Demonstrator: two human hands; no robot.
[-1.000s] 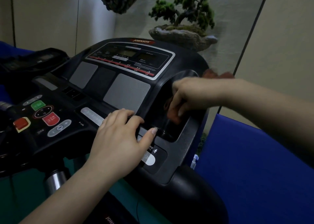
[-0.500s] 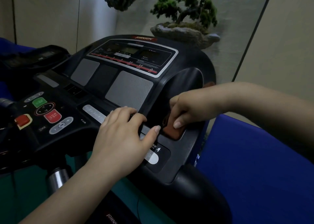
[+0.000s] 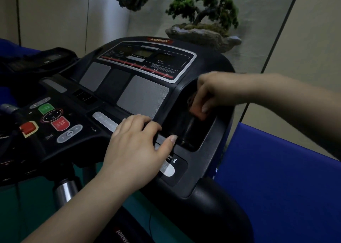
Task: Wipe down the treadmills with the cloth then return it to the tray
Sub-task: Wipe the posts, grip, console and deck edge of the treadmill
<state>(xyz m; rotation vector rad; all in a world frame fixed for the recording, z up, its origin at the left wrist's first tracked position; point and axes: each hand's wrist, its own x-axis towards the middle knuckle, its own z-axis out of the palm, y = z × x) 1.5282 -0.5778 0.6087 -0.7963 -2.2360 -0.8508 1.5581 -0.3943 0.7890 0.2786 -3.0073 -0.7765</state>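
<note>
A black treadmill console (image 3: 142, 97) fills the middle of the head view, with grey panels and a display on top. My right hand (image 3: 214, 93) grips a small reddish-brown cloth (image 3: 196, 110) and presses it against the upper wall of the console's right cup-holder recess (image 3: 190, 132). Most of the cloth is hidden under my fingers. My left hand (image 3: 136, 150) rests on the console's lower edge beside that recess, fingers loosely bent over the button strip, thumb stretched toward the recess. No tray is in view.
Red and green buttons (image 3: 53, 117) sit on the console's left. A second treadmill console (image 3: 36, 60) stands further left. A bonsai plant (image 3: 204, 21) is behind the console. A blue padded panel (image 3: 276, 178) lies to the right, a black handrail (image 3: 212, 215) below.
My right hand has slid the cloth from the recess's lower front edge back up to its upper wall. My left hand has stayed where it was.
</note>
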